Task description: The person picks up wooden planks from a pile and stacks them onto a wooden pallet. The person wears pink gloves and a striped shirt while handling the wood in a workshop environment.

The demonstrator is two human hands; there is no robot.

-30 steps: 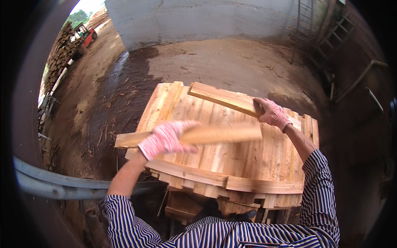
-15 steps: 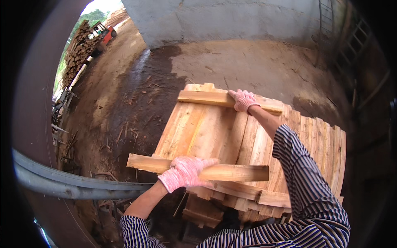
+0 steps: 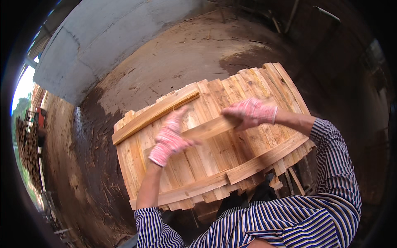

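Observation:
My right hand (image 3: 253, 113), in a pink knitted glove, grips the right end of a short wooden board (image 3: 211, 128), held over a layer of planks (image 3: 206, 162). The board is slightly blurred and slants down to the left. My left hand (image 3: 167, 142), gloved likewise, is at the board's left part with fingers and thumb spread apart; whether it touches the board I cannot tell. A long wooden strip (image 3: 155, 114) lies across the planks along the far left edge. Two more strips run along the near edge, the right strip (image 3: 266, 160) overlapping the left strip (image 3: 192, 188).
Beyond the planks is a dirt floor (image 3: 165, 66) with scattered wood scraps, reaching a grey wall (image 3: 103, 37). Far left, outside, stand piled logs (image 3: 29, 151) and a red vehicle (image 3: 41, 118). Dim frames and poles line the right side.
The view has turned to the right. My right hand has left the far strip and now grips the board's right end. My left hand has loosened from around that board, fingers spreading.

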